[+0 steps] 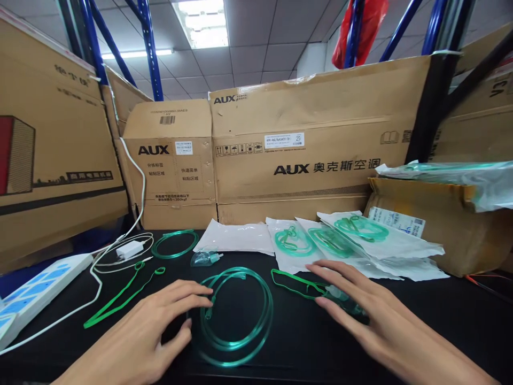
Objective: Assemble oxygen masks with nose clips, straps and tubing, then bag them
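A coil of clear green tubing (267,321) lies on the black table in front of me. My left hand (154,326) is at the coil's left side, fingertips over a tube connector (208,313), thumb and fingers apart; whether it touches is unclear. To the right, my right hand (371,305) hovers open over a clear face mask (340,295) with a green elastic strap (292,278), hiding part of the mask. Behind the coil rests another clear mask piece (205,259). A separate green elastic strap (116,305) lies left of my left hand.
Several white packets with green tubing (296,243) overlap at the back right beside an open carton (457,224). Another tubing coil (175,244) and a flat white packet (236,237) lie at the back. A power strip (44,297) and white cable occupy the left; cardboard boxes (312,144) wall the rear.
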Action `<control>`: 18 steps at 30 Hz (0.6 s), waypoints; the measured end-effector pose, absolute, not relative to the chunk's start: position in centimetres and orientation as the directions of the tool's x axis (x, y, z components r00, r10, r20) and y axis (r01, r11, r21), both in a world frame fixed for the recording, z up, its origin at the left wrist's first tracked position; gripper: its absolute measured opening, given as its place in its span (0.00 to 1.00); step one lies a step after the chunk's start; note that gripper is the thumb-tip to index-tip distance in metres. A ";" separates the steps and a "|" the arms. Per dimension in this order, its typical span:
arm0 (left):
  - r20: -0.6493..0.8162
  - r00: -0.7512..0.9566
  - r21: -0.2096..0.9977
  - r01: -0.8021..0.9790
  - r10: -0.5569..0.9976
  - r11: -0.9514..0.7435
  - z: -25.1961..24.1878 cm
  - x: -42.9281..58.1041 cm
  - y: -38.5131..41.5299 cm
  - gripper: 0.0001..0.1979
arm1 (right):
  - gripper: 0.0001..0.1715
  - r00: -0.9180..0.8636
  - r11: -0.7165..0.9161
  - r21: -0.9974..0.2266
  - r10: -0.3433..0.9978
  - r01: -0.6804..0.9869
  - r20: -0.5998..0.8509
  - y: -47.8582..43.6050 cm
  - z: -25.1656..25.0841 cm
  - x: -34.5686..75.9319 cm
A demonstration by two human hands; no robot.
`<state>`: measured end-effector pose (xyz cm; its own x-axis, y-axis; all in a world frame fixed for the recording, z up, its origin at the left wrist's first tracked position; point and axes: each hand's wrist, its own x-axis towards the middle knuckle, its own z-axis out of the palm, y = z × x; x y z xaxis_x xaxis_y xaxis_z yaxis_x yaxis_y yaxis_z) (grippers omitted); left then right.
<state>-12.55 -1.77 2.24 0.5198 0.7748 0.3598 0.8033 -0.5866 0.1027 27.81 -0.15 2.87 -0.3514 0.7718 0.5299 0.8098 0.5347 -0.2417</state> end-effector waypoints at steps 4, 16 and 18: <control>0.321 0.567 0.263 0.717 0.759 -0.646 3.2 -11.9 -0.3 0.15 | 0.15 -0.603 0.720 -0.130 0.653 0.681 0.458 1.6 4.6 21.4; 0.173 0.717 0.362 0.592 0.676 -0.720 3.5 -11.9 2.7 0.11 | 0.08 -0.657 0.711 -0.023 0.661 0.703 0.363 4.7 2.8 13.5; 0.200 0.698 0.364 0.599 0.688 -0.714 3.4 -11.9 2.3 0.11 | 0.12 -0.645 0.695 -0.015 0.674 0.718 0.359 4.9 2.6 13.0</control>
<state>-11.90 2.31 3.35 0.6978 0.6877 0.2003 0.5989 -0.7136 0.3636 12.99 4.94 2.65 -0.6452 0.6744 0.3590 0.7184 0.6954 -0.0153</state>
